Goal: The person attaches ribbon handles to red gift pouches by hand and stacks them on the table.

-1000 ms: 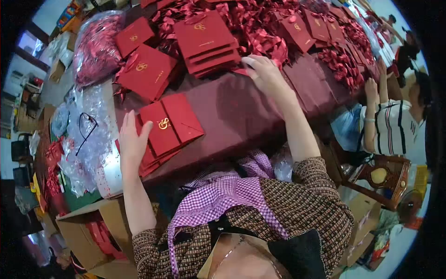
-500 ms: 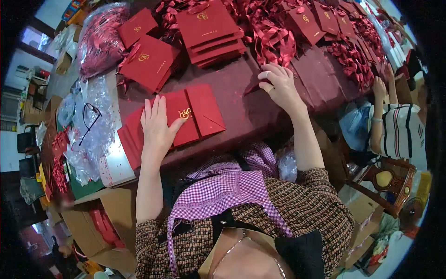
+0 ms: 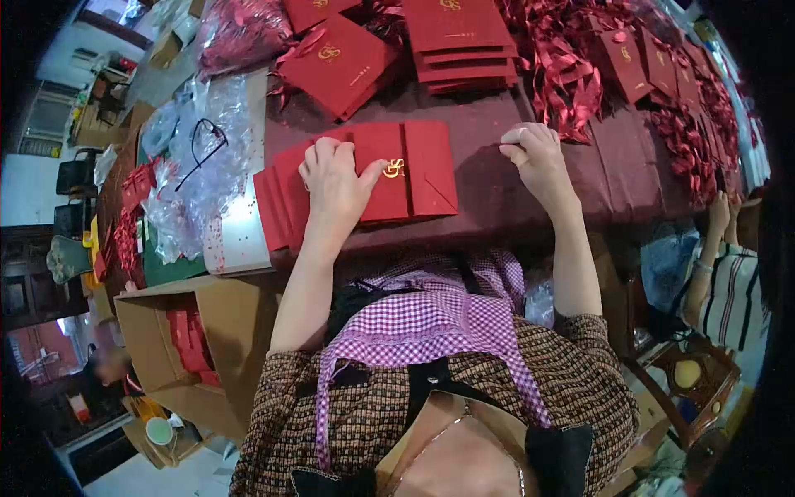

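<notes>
A fanned row of flat red paper bags (image 3: 431,170) with gold lettering lies at the table's near edge. My left hand (image 3: 338,184) rests on top of them, its fingers a little bent and its thumb stretched apart beside the lettering. To the right of the bags, my right hand (image 3: 540,162) is held over the dark red tablecloth, thumb and fingertips drawn together. Anything between those fingertips is too small or hidden to name. Beyond that hand lies a heap of shiny dark red ribbons (image 3: 567,87).
Stacked red bags (image 3: 460,41) and another bag pile (image 3: 335,62) stand farther back. Clear plastic wrap (image 3: 207,166) with glasses (image 3: 203,149) lies left. A cardboard box (image 3: 232,340) holding red items is below left. Another person's hand (image 3: 719,214) is at the right.
The camera view has shifted, moving the table things right and up. My left fingers have bent from lying flat. My right hand has closed its fingers and drawn slightly back from the ribbons.
</notes>
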`<state>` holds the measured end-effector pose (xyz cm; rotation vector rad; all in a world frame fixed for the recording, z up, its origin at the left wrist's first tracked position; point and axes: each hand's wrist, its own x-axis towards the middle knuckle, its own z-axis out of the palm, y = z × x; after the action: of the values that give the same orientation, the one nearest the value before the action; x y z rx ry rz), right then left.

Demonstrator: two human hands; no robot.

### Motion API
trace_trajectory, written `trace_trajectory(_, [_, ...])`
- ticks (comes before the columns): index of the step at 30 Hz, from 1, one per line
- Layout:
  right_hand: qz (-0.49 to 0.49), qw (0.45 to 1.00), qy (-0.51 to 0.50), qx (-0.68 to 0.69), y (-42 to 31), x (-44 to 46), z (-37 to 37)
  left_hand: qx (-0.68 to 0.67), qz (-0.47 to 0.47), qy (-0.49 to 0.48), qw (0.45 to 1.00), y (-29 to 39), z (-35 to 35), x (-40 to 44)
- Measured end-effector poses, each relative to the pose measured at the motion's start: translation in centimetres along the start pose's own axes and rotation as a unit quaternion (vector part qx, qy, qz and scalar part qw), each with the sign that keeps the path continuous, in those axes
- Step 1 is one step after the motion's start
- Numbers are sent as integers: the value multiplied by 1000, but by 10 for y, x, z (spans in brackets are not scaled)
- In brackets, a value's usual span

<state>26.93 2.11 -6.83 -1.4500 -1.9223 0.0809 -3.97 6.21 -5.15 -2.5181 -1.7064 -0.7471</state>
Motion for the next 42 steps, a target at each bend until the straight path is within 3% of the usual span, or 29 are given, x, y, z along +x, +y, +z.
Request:
trace_trajectory(4, [27,977,-34,209,-41,23,17,-9,3,12,1000,3,2,0])
trace_trajectory(8, [-45,972,-46,226,-64,36,48,27,15,21,999,11,-2,-2])
trace_trajectory(14, [-30,976,-35,213,-76,38,78,-30,-16,42,999,15,3,-2])
trace_trajectory(16, [-27,978,-28,205,-78,39,78,-246,-137,-6,960,11,7,1])
trace_trajectory(18, [-24,978,-17,208,-79,40,74,-254,-140,9,957,13,3,2])
trace_trajectory(23, [14,970,-33,241,-87,42,66,-445,-214,-59,868,16,-4,0])
trace_trajectory(37, [-5,977,-26,210,-103,47,49,-404,-154,-20,901,26,-10,-9])
trace_trajectory(42, [70,957,-71,272,-106,50,45,-401,-136,-13,906,32,-19,-11])
